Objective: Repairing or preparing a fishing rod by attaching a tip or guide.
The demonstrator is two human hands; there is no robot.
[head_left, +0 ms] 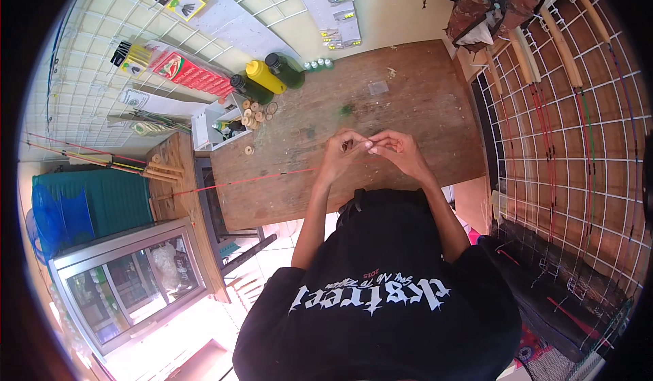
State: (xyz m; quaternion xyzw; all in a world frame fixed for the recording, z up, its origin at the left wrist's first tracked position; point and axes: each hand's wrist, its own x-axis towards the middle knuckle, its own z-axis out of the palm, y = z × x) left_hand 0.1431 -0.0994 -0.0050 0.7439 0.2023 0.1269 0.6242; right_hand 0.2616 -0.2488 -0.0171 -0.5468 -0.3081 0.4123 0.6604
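Right above the wooden surface [428, 109], the left hand [340, 152] and right hand [400, 153] meet at their fingertips, each pinched narrow, though whatever sits between them is too small to make out. A thin red rod [258, 179] stretches from the left side toward the left wrist, where I cannot tell whether it is gripped. Farther back stand wooden discs [255, 117] and a yellow bottle [259, 76].

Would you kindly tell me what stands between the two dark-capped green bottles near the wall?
In the head view, a yellow bottle stands between the left green bottle and the right green bottle.
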